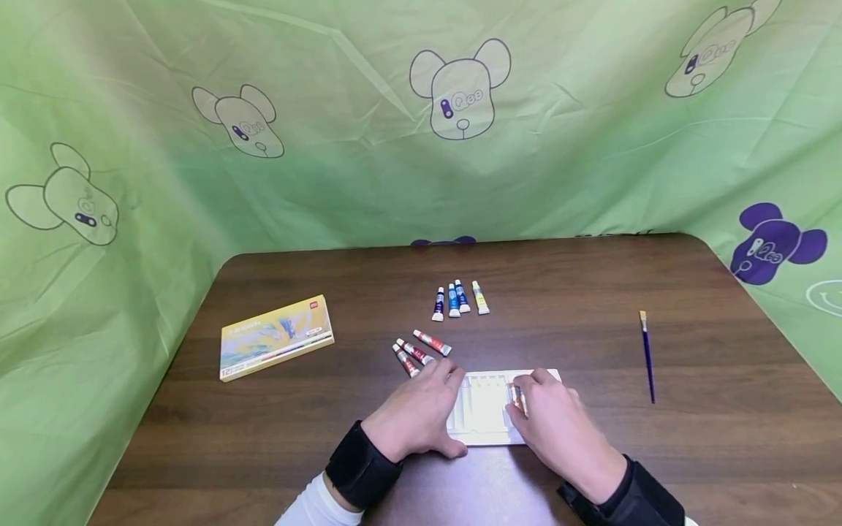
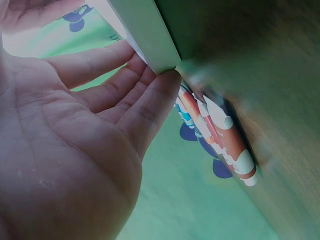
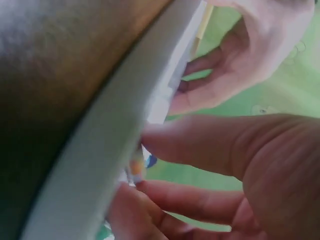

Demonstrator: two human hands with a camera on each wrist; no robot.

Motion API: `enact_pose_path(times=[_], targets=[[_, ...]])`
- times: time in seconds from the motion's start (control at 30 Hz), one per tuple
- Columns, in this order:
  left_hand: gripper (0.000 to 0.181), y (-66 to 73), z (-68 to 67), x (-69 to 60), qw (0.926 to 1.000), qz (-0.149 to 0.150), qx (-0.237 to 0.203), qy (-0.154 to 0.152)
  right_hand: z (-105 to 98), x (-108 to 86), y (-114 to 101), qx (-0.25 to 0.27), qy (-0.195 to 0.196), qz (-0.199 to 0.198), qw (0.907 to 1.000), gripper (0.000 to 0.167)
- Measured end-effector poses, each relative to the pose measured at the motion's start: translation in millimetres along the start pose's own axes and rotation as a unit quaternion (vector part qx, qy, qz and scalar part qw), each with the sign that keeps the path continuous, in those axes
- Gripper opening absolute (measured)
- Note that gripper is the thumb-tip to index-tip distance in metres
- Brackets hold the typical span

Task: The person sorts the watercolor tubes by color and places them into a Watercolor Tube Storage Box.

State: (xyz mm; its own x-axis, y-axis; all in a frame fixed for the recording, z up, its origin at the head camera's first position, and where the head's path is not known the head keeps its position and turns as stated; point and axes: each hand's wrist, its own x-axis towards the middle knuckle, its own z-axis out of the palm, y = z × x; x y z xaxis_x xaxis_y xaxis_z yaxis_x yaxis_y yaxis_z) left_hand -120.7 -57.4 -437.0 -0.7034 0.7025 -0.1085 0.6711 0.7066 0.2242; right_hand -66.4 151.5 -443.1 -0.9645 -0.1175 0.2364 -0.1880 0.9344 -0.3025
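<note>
A white palette (image 1: 487,409) lies flat at the table's near middle. My left hand (image 1: 416,416) holds its left side, the thumb at the near corner and the fingers by the far edge; the left wrist view has these fingers (image 2: 117,92) against the palette's rim (image 2: 150,40). Over the palette's right part, my right hand (image 1: 562,431) pinches small orange-labelled tubes (image 1: 518,398) between thumb and fingers; how many is partly hidden. In the right wrist view, an orange-marked tube (image 3: 136,167) shows between the thumb and fingers. Red and brown-red tubes (image 1: 433,342) lie beyond my left hand.
Blue tubes (image 1: 454,300) and a yellow tube (image 1: 481,298) lie farther back. A yellow box (image 1: 276,337) rests at the left of the wooden table (image 1: 559,299), and a blue-handled brush (image 1: 647,358) at the right. A green patterned cloth (image 1: 342,175) hangs around the table.
</note>
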Motion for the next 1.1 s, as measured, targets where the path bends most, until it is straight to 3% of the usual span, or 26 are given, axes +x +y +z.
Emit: enact_pose_path(times=[0.17, 0.37, 0.77, 1.1], targets=[[0.099, 0.0, 0.0, 0.8, 1.0000, -0.005, -0.002, -0.008, -6, 1.7, 3, -0.024, -0.028, -0.048, 0.9982, 0.039], [0.100, 0.7, -1.0, 0.9, 0.9998, -0.008, -0.006, -0.016, -11, 3.2, 8, -0.063, -0.052, -0.097, 0.9919, 0.031], [0.100, 0.8, -3.3, 0.8, 0.9994, -0.015, -0.021, -0.021, -19, 10.1, 22, -0.086, -0.078, -0.136, 0.9840, 0.028], [0.100, 2.2, -3.6, -0.1, 0.9993, -0.021, -0.013, -0.028, -15, 13.0, 30, -0.076, -0.061, -0.160, 0.9823, 0.017]])
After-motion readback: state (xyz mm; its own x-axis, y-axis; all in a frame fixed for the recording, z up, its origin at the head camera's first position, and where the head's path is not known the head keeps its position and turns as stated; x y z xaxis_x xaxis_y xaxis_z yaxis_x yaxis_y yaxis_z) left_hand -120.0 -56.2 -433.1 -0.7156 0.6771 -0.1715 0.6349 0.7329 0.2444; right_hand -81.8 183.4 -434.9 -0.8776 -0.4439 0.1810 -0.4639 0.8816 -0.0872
